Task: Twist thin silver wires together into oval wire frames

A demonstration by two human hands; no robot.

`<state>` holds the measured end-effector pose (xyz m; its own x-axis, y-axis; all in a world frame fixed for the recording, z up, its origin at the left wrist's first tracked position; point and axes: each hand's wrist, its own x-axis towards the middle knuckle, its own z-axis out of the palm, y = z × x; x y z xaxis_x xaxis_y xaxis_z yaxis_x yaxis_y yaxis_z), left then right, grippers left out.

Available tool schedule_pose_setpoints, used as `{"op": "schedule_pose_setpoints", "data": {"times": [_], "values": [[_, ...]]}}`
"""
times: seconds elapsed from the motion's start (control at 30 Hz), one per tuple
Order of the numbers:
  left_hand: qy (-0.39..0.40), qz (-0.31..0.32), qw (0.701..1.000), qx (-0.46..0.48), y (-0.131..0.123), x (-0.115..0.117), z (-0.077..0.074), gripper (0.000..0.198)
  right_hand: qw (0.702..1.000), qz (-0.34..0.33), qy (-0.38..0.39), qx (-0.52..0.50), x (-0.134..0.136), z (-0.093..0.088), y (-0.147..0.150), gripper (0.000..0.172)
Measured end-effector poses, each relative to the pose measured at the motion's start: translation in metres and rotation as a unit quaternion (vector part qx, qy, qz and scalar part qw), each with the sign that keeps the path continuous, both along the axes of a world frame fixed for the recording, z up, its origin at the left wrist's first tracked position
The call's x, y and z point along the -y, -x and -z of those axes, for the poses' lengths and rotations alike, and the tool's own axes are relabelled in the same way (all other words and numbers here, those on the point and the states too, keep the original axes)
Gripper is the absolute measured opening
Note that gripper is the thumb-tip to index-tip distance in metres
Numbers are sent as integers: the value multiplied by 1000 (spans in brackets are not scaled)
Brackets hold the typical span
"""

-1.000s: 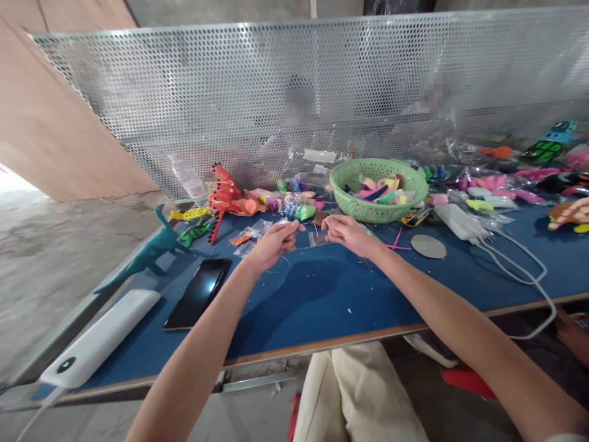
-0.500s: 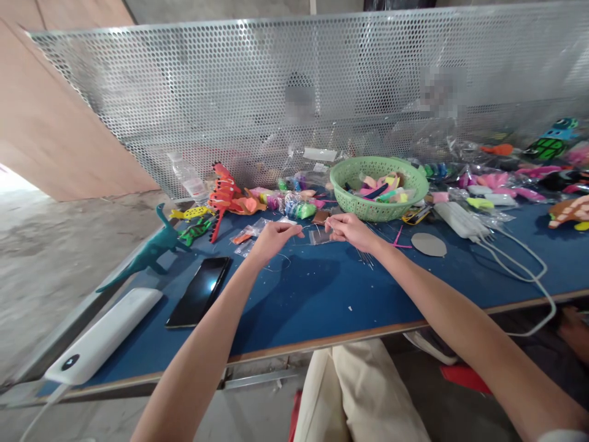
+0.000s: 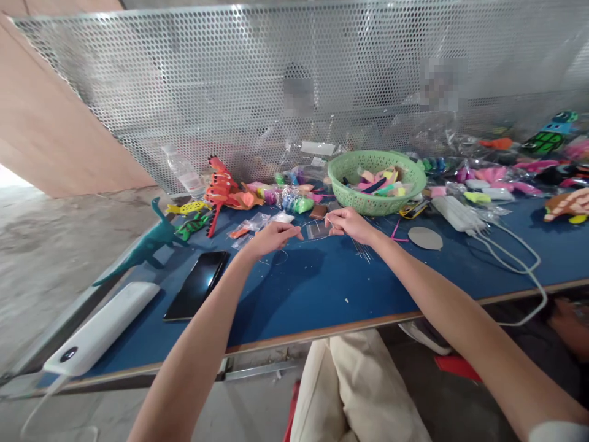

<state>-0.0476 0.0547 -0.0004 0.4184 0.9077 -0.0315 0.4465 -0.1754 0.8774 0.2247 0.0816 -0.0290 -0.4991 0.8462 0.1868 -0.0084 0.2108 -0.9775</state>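
Both hands are held out over the blue table. My left hand has its fingers pinched on a thin wire that runs across to my right hand, which is pinched on its other end. A loop of the wire lies on the table below my left hand. A small clear plastic bag lies between the hands. More thin wires lie on the table under my right wrist.
A green basket of coloured foam pieces stands behind my hands. Toy dinosaurs and a red dragon sit at the left, with a black phone and a white power bank. A perforated metal screen backs the table. Another person's hand shows at the right edge.
My hands have drawn a little further apart and dropped slightly toward the table, with the wire stretched between them. The camera has tilted a bit.
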Motion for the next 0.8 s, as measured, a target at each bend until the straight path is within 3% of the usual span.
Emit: {"op": "schedule_pose_setpoints", "data": {"times": [0.17, 0.27, 0.33, 0.43, 0.5, 0.57, 0.63, 0.8], "values": [[11, 31, 999, 30, 13, -6, 0, 36, 1000, 5, 5, -9, -3, 0, -4, 38], [-37, -25, 995, 91, 18, -8, 0, 38, 998, 53, 6, -34, -6, -2, -7, 37], [-120, -69, 986, 98, 16, -6, 0, 41, 996, 68, 8, -53, -8, -2, -8, 36], [-288, -94, 953, -5, 5, 0, 2, 46, 994, 69, 15, -81, -8, -2, -8, 35], [-372, -78, 921, -86, -6, 4, 6, 63, 993, 60, 24, -95, -6, -2, -5, 35], [-401, -44, 908, -113, -17, 5, 12, 84, 993, 47, 29, -101, -5, -1, -1, 34], [-402, -21, 907, -125, -25, 5, 17, 91, 993, 41, 30, -103, -3, 1, 2, 34], [-465, -21, 856, -226, -27, 3, 22, 74, 994, 43, 35, -96, -2, 7, 7, 35]]}}
